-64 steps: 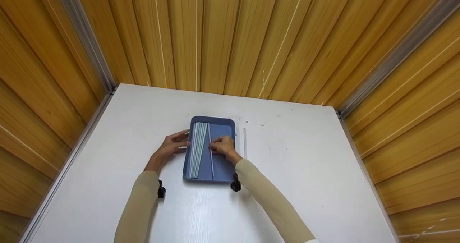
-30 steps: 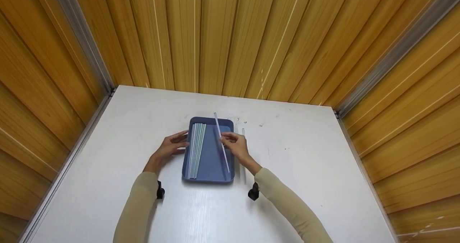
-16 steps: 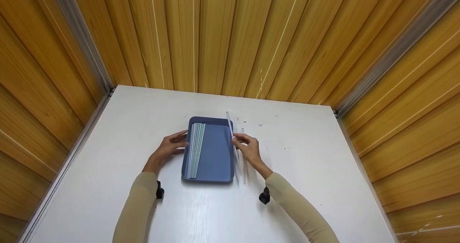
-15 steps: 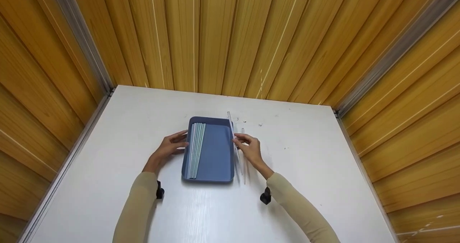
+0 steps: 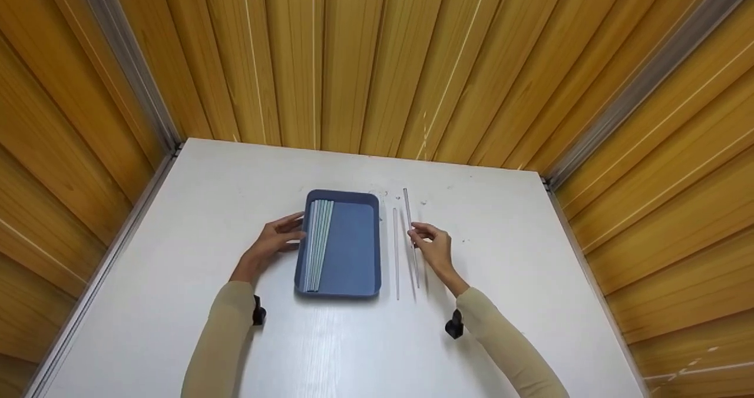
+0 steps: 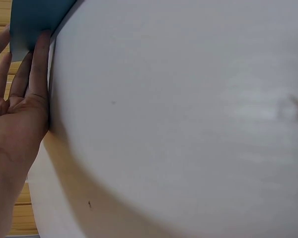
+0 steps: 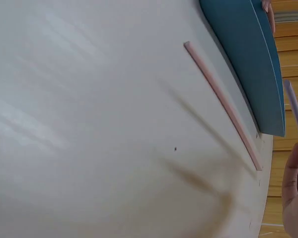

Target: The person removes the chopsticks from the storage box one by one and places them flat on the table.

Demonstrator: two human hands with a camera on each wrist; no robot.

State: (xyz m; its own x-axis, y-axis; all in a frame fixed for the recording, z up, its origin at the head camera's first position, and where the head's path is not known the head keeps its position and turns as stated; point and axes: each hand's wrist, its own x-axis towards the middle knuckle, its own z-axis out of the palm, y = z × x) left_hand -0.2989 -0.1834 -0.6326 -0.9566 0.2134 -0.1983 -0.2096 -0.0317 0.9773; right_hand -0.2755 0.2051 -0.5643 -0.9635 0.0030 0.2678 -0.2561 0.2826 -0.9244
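Between thumb and fingertips, my right hand (image 5: pixel 435 247) pinches a pale purple straw (image 5: pixel 406 205), raised over the table to the right of the tray; its shadow falls below it. In the right wrist view this straw (image 7: pixel 295 110) slants up past the fingers. A pink straw (image 7: pixel 222 99) lies on the table between the tray and that hand. My left hand (image 5: pixel 272 240) rests its extended fingers against the left wall of the blue rectangular tray (image 5: pixel 353 251). Several pale green and whitish straws (image 5: pixel 318 245) lie side by side along the tray's left side.
The white table (image 5: pixel 330 351) ends at wood-patterned panels (image 5: pixel 365 62) at the back and sides. Small dark marks (image 5: pixel 423 202) dot the surface behind and right of the tray. Black wrist cameras sit under both sleeves.
My right hand has lifted the purple straw out of the tray and carried it right, past the tray's edge and over the pink straw. The left hand has stayed at the tray.
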